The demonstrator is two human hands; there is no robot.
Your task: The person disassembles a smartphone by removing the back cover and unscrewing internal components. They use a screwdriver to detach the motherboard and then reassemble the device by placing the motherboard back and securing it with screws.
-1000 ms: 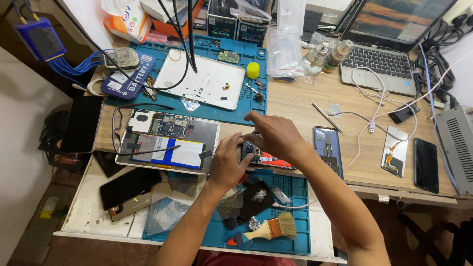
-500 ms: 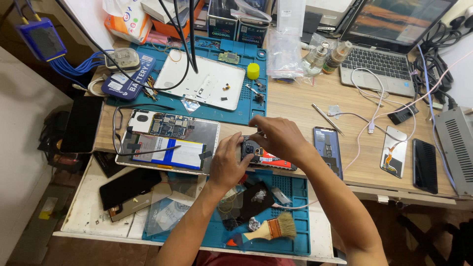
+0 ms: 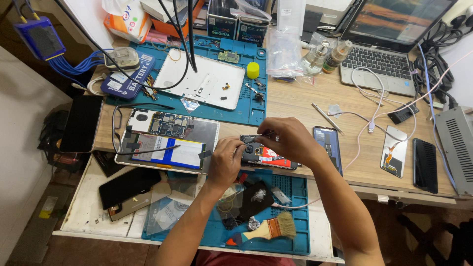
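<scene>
An opened phone [image 3: 268, 157] with its dark board and an orange-red part showing lies at the desk's front edge. My left hand [image 3: 224, 161] grips its left end and steadies it. My right hand [image 3: 290, 140] hovers over the phone's top and pinches thin metal tweezers [image 3: 257, 138], whose tip points down-left onto the exposed board near the camera end. My right hand hides the phone's upper right part.
An opened tablet [image 3: 165, 140] lies to the left, with a white back cover [image 3: 199, 83] on a blue mat [image 3: 246, 111] behind it. A brush [image 3: 268, 229] and loose parts lie on the near mat. Several phones [image 3: 424, 165] and screens, cables, a laptop [image 3: 384, 49] and a grey box [image 3: 456, 148] are to the right.
My right hand has shifted slightly right and nearer over the phone with the tweezers. The left hand keeps its hold on the phone's end.
</scene>
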